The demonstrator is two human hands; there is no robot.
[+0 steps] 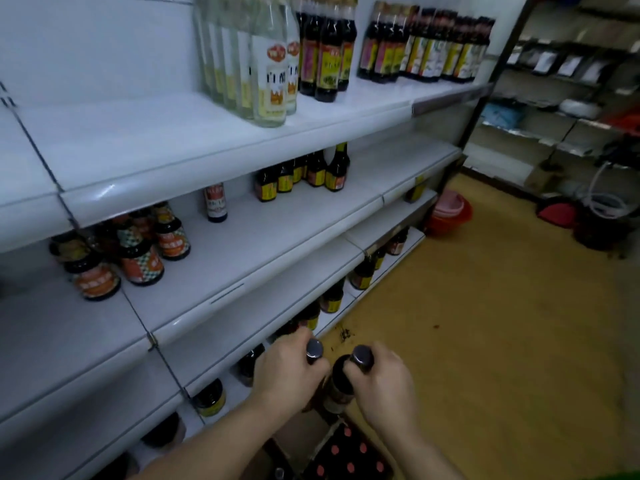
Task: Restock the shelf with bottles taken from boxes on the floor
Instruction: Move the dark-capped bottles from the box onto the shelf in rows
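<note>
Bottles (341, 379): left hand (287, 372) and right hand (381, 382) each curl fingers (308, 370) round one over the box (298, 434); the shelf (242, 237) is mostly bare, so much restocking looks left.

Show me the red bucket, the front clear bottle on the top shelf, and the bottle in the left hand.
red bucket (447, 226), head view, its red side wall.
front clear bottle (275, 77), head view, its label.
left-hand bottle (314, 348), head view, its dark cap.
</note>
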